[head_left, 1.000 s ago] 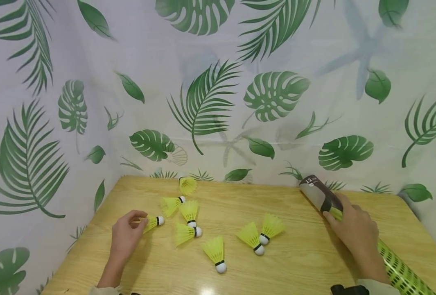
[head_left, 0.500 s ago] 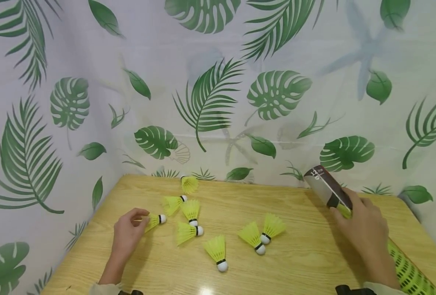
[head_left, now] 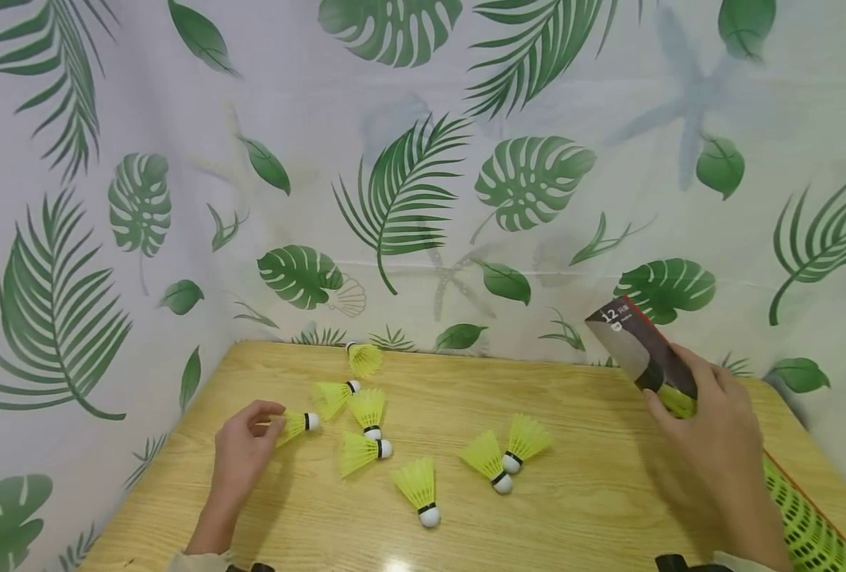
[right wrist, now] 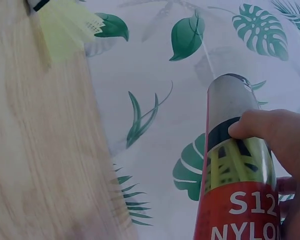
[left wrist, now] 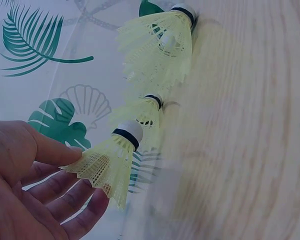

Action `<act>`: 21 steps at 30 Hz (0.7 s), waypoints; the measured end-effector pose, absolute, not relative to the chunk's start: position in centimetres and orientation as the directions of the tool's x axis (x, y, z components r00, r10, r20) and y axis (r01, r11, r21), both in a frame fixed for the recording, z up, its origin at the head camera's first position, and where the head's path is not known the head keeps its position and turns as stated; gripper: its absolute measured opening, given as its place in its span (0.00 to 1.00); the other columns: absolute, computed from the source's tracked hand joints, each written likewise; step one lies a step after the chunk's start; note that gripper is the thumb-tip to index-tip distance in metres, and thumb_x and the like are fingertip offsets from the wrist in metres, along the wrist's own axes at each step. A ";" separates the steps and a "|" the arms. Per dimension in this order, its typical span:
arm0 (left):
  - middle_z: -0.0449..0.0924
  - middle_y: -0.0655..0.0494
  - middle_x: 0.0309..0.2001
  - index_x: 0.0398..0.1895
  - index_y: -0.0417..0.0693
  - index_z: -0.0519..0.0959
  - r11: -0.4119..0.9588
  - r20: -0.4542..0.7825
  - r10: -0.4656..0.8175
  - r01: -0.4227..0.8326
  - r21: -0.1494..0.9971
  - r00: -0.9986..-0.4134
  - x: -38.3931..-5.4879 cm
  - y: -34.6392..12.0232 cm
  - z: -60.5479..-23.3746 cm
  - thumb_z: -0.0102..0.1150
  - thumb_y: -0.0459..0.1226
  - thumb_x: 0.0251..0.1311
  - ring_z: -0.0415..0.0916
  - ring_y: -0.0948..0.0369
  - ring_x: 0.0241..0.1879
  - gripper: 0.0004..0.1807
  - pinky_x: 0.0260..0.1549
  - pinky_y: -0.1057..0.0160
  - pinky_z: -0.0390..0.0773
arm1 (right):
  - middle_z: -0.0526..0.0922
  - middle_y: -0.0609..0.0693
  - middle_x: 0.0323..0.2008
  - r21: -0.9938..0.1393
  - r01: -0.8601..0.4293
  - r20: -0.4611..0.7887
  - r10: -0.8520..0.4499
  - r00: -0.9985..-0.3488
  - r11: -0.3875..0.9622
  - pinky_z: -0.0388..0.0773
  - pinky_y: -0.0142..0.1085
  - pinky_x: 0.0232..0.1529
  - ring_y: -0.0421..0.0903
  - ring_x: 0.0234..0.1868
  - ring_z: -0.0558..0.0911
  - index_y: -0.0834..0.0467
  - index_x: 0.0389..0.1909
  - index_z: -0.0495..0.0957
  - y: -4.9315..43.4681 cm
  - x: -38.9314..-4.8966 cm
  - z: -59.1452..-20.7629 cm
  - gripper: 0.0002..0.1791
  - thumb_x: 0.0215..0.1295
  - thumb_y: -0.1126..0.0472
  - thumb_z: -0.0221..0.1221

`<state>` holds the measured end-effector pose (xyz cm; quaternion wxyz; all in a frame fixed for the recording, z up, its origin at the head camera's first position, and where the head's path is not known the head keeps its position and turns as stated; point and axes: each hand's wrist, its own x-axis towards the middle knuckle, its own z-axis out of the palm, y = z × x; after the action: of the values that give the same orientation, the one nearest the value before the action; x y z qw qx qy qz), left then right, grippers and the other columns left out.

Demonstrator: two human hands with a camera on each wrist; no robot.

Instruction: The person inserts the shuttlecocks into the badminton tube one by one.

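Note:
My left hand [head_left: 240, 453] pinches a yellow shuttlecock [head_left: 296, 427] by the edge of its skirt, its white cork pointing right. In the left wrist view, thumb and fingers hold that shuttlecock [left wrist: 107, 167] at the skirt's rim. On the right, my right hand [head_left: 719, 441] grips a long printed tube [head_left: 626, 343], its far end tilted up. The right wrist view shows the tube [right wrist: 240, 165] with a red "S12 NYLON" label and yellow skirts visible through its clear wall; the thumb presses near a black band. The tube's near end runs out of the head view.
Several yellow shuttlecocks lie on the wooden table [head_left: 573, 524]: a group at left centre with one shuttlecock [head_left: 361, 454] nearest me, a single shuttlecock [head_left: 417, 486] in front, and a touching pair [head_left: 488, 461] right of centre. A leaf-print curtain [head_left: 423, 199] stands behind the table.
My right hand has shifted right, and the tube's far end has risen and turned to show more of its printed side. My left hand stays nearly in place with its shuttlecock.

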<state>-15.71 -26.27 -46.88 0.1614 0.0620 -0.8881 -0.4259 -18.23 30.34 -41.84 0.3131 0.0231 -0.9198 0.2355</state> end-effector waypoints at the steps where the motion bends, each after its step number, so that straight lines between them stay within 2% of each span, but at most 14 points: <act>1: 0.86 0.40 0.47 0.48 0.39 0.84 0.630 0.241 -0.244 0.036 0.776 -0.939 -15.8 -26.2 -46.7 0.63 0.29 0.68 0.87 0.45 0.42 0.08 0.38 0.53 0.86 | 0.74 0.72 0.53 -0.421 -0.189 0.587 0.108 -0.802 0.887 0.70 0.65 0.39 0.70 0.47 0.74 0.58 0.71 0.71 30.3 -18.1 -41.6 0.42 0.52 0.60 0.74; 5: 0.86 0.40 0.46 0.47 0.38 0.84 0.636 0.259 -0.235 0.054 0.770 -0.937 -16.0 -26.1 -46.1 0.64 0.29 0.67 0.87 0.45 0.42 0.08 0.38 0.52 0.86 | 0.74 0.71 0.51 -0.422 -0.185 0.593 0.116 -0.797 0.887 0.68 0.61 0.34 0.66 0.44 0.73 0.57 0.72 0.71 30.3 -17.7 -41.0 0.43 0.52 0.59 0.74; 10: 0.86 0.39 0.46 0.47 0.38 0.85 0.638 0.262 -0.253 0.043 0.769 -0.931 -16.2 -26.1 -45.2 0.63 0.29 0.67 0.87 0.44 0.42 0.08 0.39 0.51 0.86 | 0.73 0.71 0.52 -0.430 -0.204 0.610 0.116 -0.784 0.880 0.70 0.63 0.34 0.67 0.44 0.74 0.57 0.72 0.71 30.3 -17.3 -40.4 0.43 0.52 0.61 0.74; 13: 0.86 0.39 0.46 0.47 0.38 0.85 0.634 0.267 -0.258 0.046 0.772 -0.929 -16.4 -26.1 -44.6 0.63 0.29 0.67 0.87 0.45 0.42 0.08 0.39 0.56 0.86 | 0.73 0.71 0.52 -0.429 -0.222 0.623 0.109 -0.775 0.875 0.71 0.64 0.35 0.67 0.43 0.75 0.56 0.73 0.70 30.3 -17.2 -40.0 0.44 0.52 0.63 0.74; 16: 0.86 0.40 0.46 0.47 0.38 0.85 0.619 0.276 -0.251 0.066 0.783 -0.928 -16.8 -26.0 -44.1 0.64 0.28 0.67 0.87 0.47 0.41 0.08 0.39 0.67 0.83 | 0.72 0.70 0.54 -0.434 -0.250 0.638 0.100 -0.764 0.865 0.71 0.63 0.36 0.67 0.45 0.75 0.54 0.74 0.70 30.3 -17.1 -39.4 0.46 0.50 0.64 0.75; 18: 0.86 0.41 0.45 0.47 0.38 0.85 0.608 0.284 -0.248 0.079 0.790 -0.926 -17.0 -25.9 -43.7 0.64 0.28 0.67 0.87 0.48 0.41 0.08 0.37 0.73 0.80 | 0.72 0.69 0.55 -0.441 -0.270 0.645 0.093 -0.758 0.856 0.71 0.57 0.37 0.66 0.47 0.75 0.52 0.74 0.70 30.1 -17.0 -39.1 0.47 0.49 0.64 0.76; 21: 0.87 0.42 0.45 0.47 0.39 0.85 0.595 0.294 -0.247 0.095 0.798 -0.923 -17.3 -25.7 -43.1 0.64 0.28 0.67 0.87 0.48 0.40 0.08 0.37 0.78 0.77 | 0.73 0.67 0.56 -0.441 -0.321 0.674 0.072 -0.736 0.838 0.68 0.40 0.40 0.63 0.48 0.75 0.52 0.73 0.71 29.9 -16.9 -38.6 0.49 0.44 0.64 0.77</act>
<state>-17.29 -25.68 -43.13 0.1908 0.0435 -0.8724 -0.4478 -16.93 29.90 -38.56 0.3568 0.0700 -0.8898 0.2758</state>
